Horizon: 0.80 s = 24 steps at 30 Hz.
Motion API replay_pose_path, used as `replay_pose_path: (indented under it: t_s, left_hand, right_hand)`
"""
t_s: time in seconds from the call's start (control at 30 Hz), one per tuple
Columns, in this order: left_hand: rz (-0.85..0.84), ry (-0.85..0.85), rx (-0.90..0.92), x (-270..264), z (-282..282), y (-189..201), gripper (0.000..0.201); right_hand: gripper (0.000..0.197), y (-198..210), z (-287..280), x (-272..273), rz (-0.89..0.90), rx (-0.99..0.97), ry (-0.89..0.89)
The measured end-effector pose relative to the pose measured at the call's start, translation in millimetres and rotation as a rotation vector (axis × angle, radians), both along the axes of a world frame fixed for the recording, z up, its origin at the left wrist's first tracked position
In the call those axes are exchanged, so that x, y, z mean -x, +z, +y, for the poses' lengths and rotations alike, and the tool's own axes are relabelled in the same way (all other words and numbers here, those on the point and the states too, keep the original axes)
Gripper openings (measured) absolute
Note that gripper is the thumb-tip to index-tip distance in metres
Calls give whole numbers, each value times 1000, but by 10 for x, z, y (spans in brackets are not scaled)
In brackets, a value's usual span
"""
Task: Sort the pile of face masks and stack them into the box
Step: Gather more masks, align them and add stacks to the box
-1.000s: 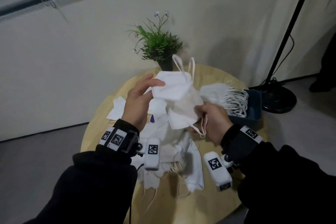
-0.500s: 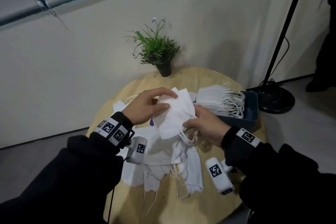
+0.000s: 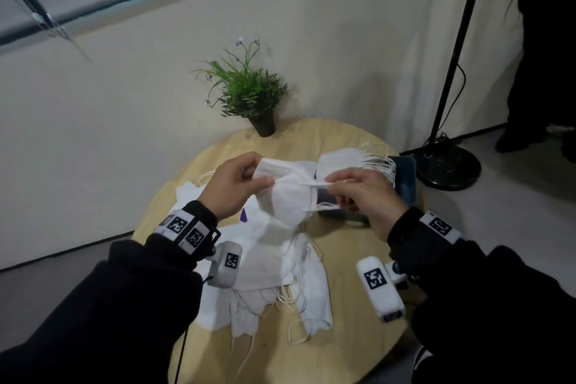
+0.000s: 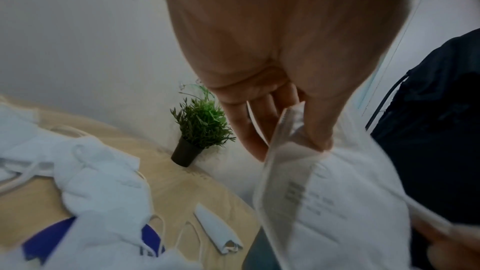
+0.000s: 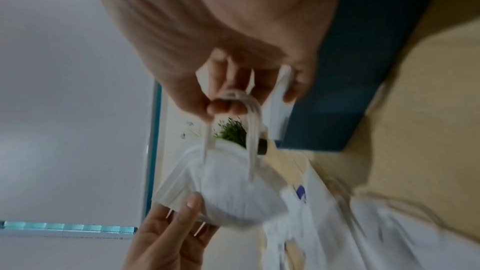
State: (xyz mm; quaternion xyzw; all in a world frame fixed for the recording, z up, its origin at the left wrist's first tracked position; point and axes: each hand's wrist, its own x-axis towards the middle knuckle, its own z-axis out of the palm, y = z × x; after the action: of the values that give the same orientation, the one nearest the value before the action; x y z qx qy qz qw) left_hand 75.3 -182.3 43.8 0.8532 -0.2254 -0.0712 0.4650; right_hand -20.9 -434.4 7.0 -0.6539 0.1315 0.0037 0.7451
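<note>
Two hands (image 3: pixel 232 185) (image 3: pixel 363 196), one mask (image 3: pixel 286 193); printing (image 4: pixel 306 196) wrist-view only.

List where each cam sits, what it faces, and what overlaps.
Head: worn on the head, looks down at the table; both hands and sleeves show, holding a mask.
Left wrist: along the left hand toward the potted plant.
Right wrist: along the right hand; left fingertips show.
Shared: mask, plant.
</note>
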Motion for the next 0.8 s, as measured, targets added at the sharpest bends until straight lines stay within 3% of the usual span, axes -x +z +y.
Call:
replay_pose_path:
  t_s: [0.1, 0.2, 0.43, 0.67, 0.8]
  left_hand:
    - [-67, -1, 82, -97, -283, -40, 16]
    - [-134, -39, 71, -165, -661, -137, 19]
    - [-144, -67, -43, -233, -1015, -517, 17]
    - [-171, 14, 47, -361, -1064, -413, 17]
    - [-174, -39, -12, -304, -1026, -467, 19]
  right_hand:
    - [22, 45, -187, -35, -175, 43, -280]
    - [20, -41, -359, -83, -196, 133, -420]
    - [15, -268, -578, -64, -107, 415, -363]
    - [27, -248, -605, -119, -177, 294, -409]
    - [28, -269, -604, -110, -153, 315, -418]
